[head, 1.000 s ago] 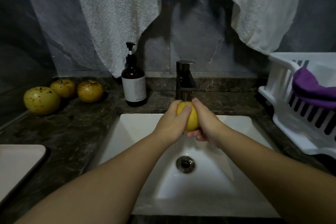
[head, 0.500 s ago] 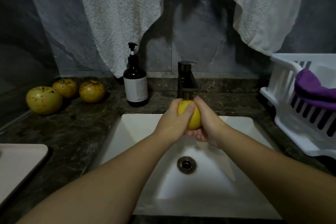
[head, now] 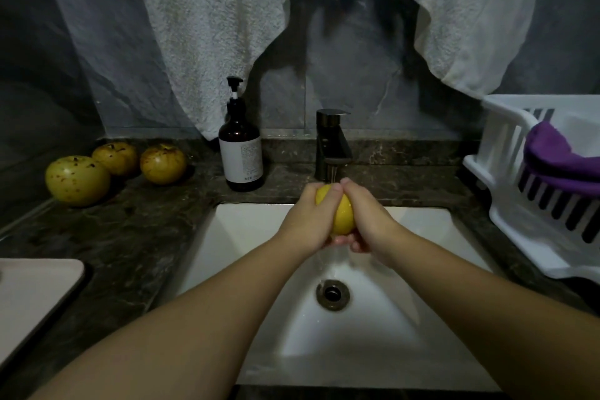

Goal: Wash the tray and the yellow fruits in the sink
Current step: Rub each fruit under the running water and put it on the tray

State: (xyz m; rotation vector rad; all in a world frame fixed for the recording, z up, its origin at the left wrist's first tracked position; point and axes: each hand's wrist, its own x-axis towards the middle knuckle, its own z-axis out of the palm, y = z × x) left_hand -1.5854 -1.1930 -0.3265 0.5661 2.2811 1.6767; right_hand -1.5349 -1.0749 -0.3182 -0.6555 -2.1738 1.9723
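Observation:
Over the white sink [head: 246, 230] I hold a bright yellow fruit [head: 342, 219] under the running dark tap [head: 332, 148]. My left hand [head: 308, 221] wraps its left side and my right hand [head: 365, 217] wraps its right side, thumbs meeting on top. Water runs off below my hands toward the drain [head: 332, 293]. Three spotted yellow fruits [head: 77, 180] [head: 115, 157] [head: 162, 164] lie on the dark counter at the back left. A pale tray [head: 32, 292] lies on the counter at the left edge, partly out of view.
A brown pump bottle [head: 241, 153] stands left of the tap. A white dish rack [head: 519, 185] holding a purple cloth [head: 558, 166] sits on the right. Two pale towels [head: 214, 26] [head: 467, 10] hang on the wall above.
My thumbs have shifted over the top of the fruit and now meet there; the fruit has turned a little between my hands. The view moved slightly.

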